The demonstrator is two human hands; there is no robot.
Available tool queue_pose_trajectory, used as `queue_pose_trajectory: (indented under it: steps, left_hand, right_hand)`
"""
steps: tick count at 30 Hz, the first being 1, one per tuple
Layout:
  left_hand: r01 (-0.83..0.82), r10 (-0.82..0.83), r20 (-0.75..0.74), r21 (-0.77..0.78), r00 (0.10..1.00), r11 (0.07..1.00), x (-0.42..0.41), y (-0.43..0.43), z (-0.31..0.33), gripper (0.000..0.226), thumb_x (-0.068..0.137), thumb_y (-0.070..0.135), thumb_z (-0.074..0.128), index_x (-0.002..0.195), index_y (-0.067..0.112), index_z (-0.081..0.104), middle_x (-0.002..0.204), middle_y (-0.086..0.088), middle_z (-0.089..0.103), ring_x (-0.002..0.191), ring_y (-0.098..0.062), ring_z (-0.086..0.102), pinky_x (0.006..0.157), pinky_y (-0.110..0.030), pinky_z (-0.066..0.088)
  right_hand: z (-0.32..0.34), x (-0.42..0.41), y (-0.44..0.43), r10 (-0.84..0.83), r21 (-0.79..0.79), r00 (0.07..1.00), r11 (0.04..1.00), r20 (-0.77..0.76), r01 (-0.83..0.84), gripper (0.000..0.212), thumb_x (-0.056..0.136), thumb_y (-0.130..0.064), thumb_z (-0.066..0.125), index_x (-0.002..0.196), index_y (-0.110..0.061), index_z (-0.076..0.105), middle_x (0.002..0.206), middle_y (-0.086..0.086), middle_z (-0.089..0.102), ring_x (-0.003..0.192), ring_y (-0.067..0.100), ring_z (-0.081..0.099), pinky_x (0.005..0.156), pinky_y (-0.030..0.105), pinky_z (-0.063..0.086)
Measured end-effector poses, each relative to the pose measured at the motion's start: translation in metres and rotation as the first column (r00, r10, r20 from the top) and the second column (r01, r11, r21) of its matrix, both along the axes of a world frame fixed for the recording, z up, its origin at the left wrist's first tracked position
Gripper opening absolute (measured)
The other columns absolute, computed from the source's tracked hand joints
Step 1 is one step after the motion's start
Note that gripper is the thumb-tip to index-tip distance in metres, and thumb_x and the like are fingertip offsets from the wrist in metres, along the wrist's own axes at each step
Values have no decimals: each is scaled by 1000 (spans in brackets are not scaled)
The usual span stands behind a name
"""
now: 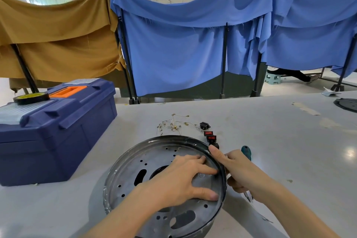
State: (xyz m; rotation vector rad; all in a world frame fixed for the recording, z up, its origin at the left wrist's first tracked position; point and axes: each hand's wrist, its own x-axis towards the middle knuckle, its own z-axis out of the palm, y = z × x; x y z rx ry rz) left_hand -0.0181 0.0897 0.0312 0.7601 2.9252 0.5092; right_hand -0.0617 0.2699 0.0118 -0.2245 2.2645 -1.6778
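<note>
Fingers point(203, 168) of the left hand point(179, 177): straight and spread, pressed flat on the inside floor of the round metal base point(123, 179), gripping nothing. The fingertips reach towards the right-hand wall of the rim and the thumb lies nearest the camera.

Head view, rest of the work area:

- Right hand point(243, 172): sits outside the base at its right edge. The thumb lies along the top of the rim and the other fingers are curled under. A screwdriver point(246, 151) runs through that fist, with the teal handle out the far side and the metal tip out the near side. It looks gripped in the curled fingers.
- Metal base: lies open side up on the grey table point(270, 141), front and centre. It is a shallow dish with many punched holes and slots and a dark central opening.
- Just beyond the base rim there is a loose tangle of thin wires point(173, 123) with small brass terminals. To their right is a black socket part point(204, 126), then two red rocker switches point(209, 135) in a row running down towards the right thumb.
- Blue toolbox point(58, 137): on the table to the left, lid closed, orange handle on top. A roll of tape point(31, 97) sits on the lid.
- Far right table edge: a dark round part point(347, 103), only partly in frame.
- Behind the table, blue cloth point(183, 44) and brown cloth point(54, 35) are draped over stands.
</note>
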Motion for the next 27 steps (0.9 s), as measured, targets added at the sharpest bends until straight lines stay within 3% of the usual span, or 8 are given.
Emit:
queue_pose_trajectory:
  steps: [2,5,9,11,16,21,24,27]
  left_hand:
    - [2,-1,-11,26,1000,1000,0,0,-1,64,82,61,62,141,43,43,159,-1,26,145,-10,16,110,-23,13]
    - [26,-23,-40,83,999,996,0,1,0,60,80,58,66,135,39,51,148,-2,43,137,-10,27,93,-11,17]
    - [19,-15,-48,75,999,997,-5,4,5,55,72,58,74,120,34,62,121,6,59,117,-14,47,92,-29,40]
    - [0,2,-27,98,1000,995,-6,5,10,54,66,55,79,114,32,67,117,9,62,105,-6,49,87,-29,44]
    - [-47,47,1,105,999,993,-11,8,15,55,52,47,88,100,25,74,114,2,63,108,-13,51,93,-33,48]
    - [-36,35,12,149,999,988,-14,4,15,46,43,41,93,83,27,74,110,14,45,104,-5,42,88,-24,44]
    - [-55,52,21,181,998,982,-14,3,14,46,40,39,95,71,36,61,110,12,54,106,-7,46,89,-28,44]
    - [-65,57,43,227,997,972,-16,4,17,58,40,32,96,76,40,52,101,7,64,104,-10,55,89,-32,46]
  right_hand:
    - [1,1,0,2,-1,1000,1000,7,-2,68,80,-69,54,74,-2,47,76,17,22,40,13,17,42,18,13]
    - [1,1,1,-4,6,1000,1000,13,4,60,80,-69,56,76,-10,45,69,15,25,38,13,17,42,19,13]
    - [1,1,0,-10,16,1000,1000,25,10,59,78,-70,55,75,-12,47,59,9,28,38,14,19,40,17,15]
    - [0,1,-1,-16,23,999,1000,40,15,60,78,-71,55,75,-12,51,59,8,31,38,14,19,40,18,15]
    - [-1,2,-4,-22,7,999,1000,33,22,61,79,-70,54,43,-22,41,48,-1,23,36,13,18,41,17,14]
    - [0,5,-7,21,11,999,1000,43,-22,62,79,-73,52,75,-12,50,42,0,42,34,12,22,41,19,13]
    - [1,6,-9,17,26,999,999,41,-18,65,77,-75,51,77,-10,50,43,1,50,33,12,23,40,19,14]
    - [3,8,-10,8,28,999,1000,44,-10,66,75,-76,50,77,-10,50,45,3,52,34,12,22,39,17,14]
